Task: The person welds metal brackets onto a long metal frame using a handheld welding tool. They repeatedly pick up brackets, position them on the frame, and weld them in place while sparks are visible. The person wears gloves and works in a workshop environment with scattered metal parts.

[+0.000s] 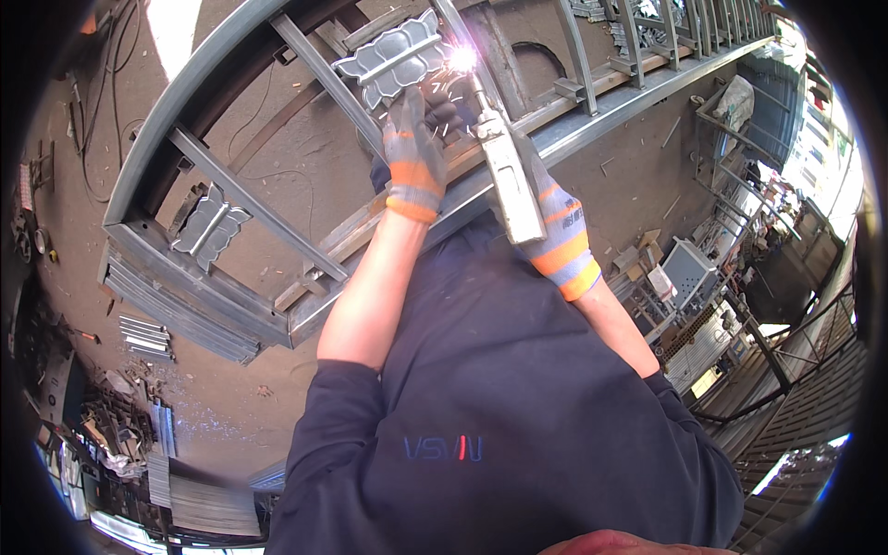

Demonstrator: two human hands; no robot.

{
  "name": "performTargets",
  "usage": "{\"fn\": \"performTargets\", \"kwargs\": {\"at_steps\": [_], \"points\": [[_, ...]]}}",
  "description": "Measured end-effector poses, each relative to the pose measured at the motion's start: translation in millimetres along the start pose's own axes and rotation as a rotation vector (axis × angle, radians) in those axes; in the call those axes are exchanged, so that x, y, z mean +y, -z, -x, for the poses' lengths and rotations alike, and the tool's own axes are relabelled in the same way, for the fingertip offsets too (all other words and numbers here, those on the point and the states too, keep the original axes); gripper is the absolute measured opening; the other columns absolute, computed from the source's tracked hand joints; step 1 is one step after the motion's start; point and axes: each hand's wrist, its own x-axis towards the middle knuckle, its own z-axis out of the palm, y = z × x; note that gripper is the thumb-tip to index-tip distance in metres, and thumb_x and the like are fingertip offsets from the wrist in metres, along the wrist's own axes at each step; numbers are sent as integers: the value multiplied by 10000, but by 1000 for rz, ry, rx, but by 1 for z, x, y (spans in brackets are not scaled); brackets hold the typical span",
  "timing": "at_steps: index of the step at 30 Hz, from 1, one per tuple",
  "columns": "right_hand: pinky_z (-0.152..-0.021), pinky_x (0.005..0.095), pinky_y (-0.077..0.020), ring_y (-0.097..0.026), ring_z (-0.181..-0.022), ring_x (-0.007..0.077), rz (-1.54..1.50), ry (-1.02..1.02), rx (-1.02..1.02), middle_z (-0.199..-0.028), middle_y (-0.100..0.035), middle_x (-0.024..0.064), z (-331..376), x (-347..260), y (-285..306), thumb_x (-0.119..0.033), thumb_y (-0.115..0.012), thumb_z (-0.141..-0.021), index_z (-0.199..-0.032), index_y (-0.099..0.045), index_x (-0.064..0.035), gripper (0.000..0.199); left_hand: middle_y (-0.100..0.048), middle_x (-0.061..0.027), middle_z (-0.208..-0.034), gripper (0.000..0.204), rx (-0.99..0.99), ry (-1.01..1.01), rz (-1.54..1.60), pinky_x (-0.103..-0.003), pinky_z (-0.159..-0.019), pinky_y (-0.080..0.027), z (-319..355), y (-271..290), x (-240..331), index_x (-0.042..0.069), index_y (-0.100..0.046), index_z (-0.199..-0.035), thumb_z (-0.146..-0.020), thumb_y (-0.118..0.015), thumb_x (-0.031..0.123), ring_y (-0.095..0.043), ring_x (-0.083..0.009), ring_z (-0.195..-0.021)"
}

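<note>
The weld spark [462, 58] burns bright white at the right tip of a leaf-shaped metal ornament [393, 63], which lies against a slanted bar [319, 69] near the top edge of a grey steel frame [166, 120]. The right hand [555, 236], in a grey glove with orange bands, is wrapped fully shut around a long metal welding tool [509, 166], whose far end reaches up to the spark. The left hand [416, 153], gloved the same way, rests just below the ornament with its fingers up against it; whether it grips the ornament or only steadies it cannot be told from here. Small sparks scatter just beside the left glove's fingertips.

A second leaf ornament [208, 227] sits lower down at the frame's left side, fixed beside another slanted bar. The frame lies flat on a brown dirt floor [305, 166], its long lower rail [629, 92] running toward the upper right corner. Below the frame's lower left corner lie stacks of flat metal strips [143, 338]. Dark cables [102, 111] curl over the floor at the far left. To the right of the frame stand a grey metal box [689, 268] and racks of metal parts [703, 342]. The person's dark sweater [518, 398] fills the lower middle of the view.
</note>
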Motion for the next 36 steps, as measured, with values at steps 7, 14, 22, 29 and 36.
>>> {"fn": "performTargets", "kwargs": {"at_steps": [7,14,22,29,36], "points": [[-830,418,-591,-746,-996,405,-310,-33,-110,-1167,-748,204,1,-13,34,-119,-694,-959,-1496,-567,-48,556,-682,-107,-1196,396,80,-679,-334,-333,-966,-561,46,28,28,-38,-569,-1389,-1053,-676,143,-681,-193,-1033],[-906,345,-575,-738,-1003,265,-524,218,-258,-1270,-744,137,-57,-10,44,-4,-739,-907,-1596,-495,-54,732,-751,-61,-1089,274,300,-363,-219,-338,-761,-606,-18,46,22,45,-687,-1261,-1013,-764,131,-734,-176,-900],[-1032,378,-558,-723,-1210,351,-578,418,-297,-1386,-713,188,-119,15,21,-76,-752,-941,-1582,-505,-26,689,-720,-13,-923,259,216,-339,-360,-285,-603,-544,-13,43,33,65,-707,-1202,-1047,-734,271,-671,-128,-739],[-1022,380,-567,-742,-1185,346,-646,347,-361,-1379,-722,178,-125,22,18,-120,-781,-920,-1577,-509,-23,718,-681,-13,-851,259,255,-383,-449,-292,-603,-508,-11,36,31,63,-711,-1132,-1051,-732,308,-629,-118,-696],[-1002,371,-568,-748,-1147,327,-715,345,-341,-1349,-731,185,-126,22,12,-129,-784,-925,-1563,-520,-8,701,-677,-18,-838,251,212,-436,-554,-295,-583,-498,-15,43,30,64,-705,-1112,-1049,-733,306,-624,-124,-672]]}}
